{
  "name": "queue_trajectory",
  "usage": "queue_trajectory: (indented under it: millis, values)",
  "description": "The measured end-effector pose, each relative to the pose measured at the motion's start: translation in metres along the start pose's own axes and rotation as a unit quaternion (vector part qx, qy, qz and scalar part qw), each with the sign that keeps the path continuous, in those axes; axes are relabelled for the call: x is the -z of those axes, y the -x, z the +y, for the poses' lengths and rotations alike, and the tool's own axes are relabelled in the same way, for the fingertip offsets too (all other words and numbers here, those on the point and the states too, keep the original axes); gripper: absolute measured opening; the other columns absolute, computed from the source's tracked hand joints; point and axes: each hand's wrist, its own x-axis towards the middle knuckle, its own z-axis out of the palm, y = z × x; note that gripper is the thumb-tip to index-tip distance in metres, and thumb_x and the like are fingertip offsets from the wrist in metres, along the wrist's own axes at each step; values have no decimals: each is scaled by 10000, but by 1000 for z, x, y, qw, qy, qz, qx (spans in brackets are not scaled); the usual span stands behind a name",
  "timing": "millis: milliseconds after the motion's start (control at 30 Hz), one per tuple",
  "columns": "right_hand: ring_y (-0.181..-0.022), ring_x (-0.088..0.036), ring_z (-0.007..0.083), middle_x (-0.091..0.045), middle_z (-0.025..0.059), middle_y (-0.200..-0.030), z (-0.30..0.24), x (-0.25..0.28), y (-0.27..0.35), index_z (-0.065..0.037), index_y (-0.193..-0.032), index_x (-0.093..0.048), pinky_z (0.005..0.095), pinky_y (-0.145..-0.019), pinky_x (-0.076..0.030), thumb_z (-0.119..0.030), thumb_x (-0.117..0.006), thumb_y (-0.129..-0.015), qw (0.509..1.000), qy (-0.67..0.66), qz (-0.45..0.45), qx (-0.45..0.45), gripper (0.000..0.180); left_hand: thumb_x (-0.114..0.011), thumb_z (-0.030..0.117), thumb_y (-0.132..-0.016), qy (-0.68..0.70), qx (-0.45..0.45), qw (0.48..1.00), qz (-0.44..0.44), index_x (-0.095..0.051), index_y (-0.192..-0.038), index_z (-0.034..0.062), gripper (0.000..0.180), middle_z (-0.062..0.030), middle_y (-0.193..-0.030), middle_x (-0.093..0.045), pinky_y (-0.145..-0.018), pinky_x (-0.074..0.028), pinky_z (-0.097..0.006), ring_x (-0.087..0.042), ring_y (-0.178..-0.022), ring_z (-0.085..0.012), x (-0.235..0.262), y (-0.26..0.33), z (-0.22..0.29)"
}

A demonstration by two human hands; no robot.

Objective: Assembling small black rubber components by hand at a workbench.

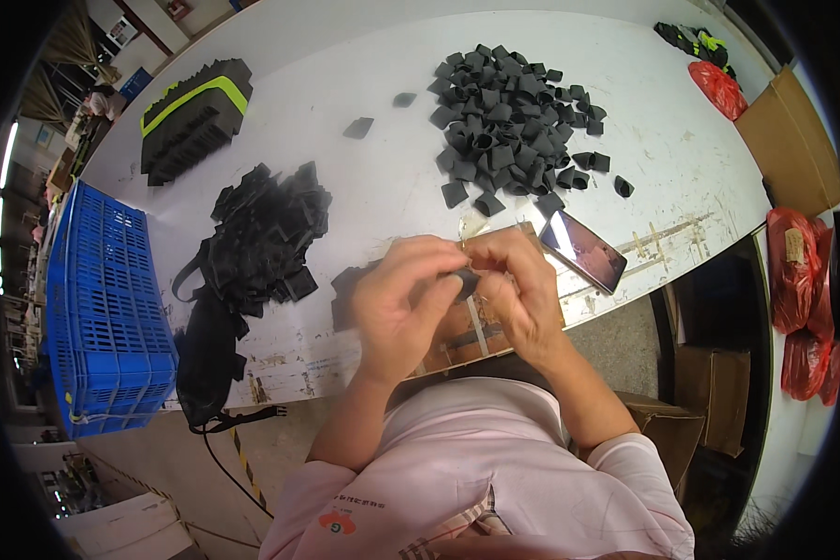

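Head view: I see my left hand (397, 303) and right hand (523, 294) pressed together over the near edge of the white worktop (345, 84), both grips clenched on a small black strap piece (467, 280) between the fingertips. A heap of folded black loops (509, 126) lies beyond, flat black pieces (261, 233) to the left, a phone (583, 250) just right.

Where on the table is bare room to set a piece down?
Bare white table lies between the tangled black strap heap and the pile of folded black loops. Crowded near both hands and the phone.
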Motion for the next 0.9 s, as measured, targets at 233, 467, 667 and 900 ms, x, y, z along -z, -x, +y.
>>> queue_trajectory:
  millis: [233,467,667,900]
  values:
    - [-660,-541,164,-545,83,-799,-19,-7,-1,2,-871,-568,237,-505,-442,-219,-746,-645,998,10,-24,56,362,-501,20,-833,202,35,972,112,-523,-858,-26,57,-129,-891,-568,-785,-409,-286,-530,-837,-191,-4,8,-2]
    - [-601,-517,110,-544,52,-697,-14,-7,-1,0,-782,-581,212,-514,-420,-47,-688,-685,947,-274,-26,-166,152,-509,49,-842,296,51,948,104,-522,-857,-24,75,-136,-930,-562,-805,-400,-295,-523,-856,-189,1,17,-14]
    - [-596,-511,116,-525,48,-667,-7,-8,3,-9,-788,-579,221,-521,-416,-33,-684,-681,998,2,7,57,152,-551,-1,-788,76,71,993,62,-551,-891,-27,105,-106,-913,-573,-767,-410,-268,-526,-834,-163,3,11,-1]
    - [-572,-522,176,-511,58,-652,-29,1,-11,-4,-807,-585,270,-504,-421,-56,-696,-669,996,51,-66,37,185,-542,-45,-759,179,111,977,40,-570,-845,-40,90,-88,-859,-578,-726,-421,-251,-532,-800,-153,19,10,-14]
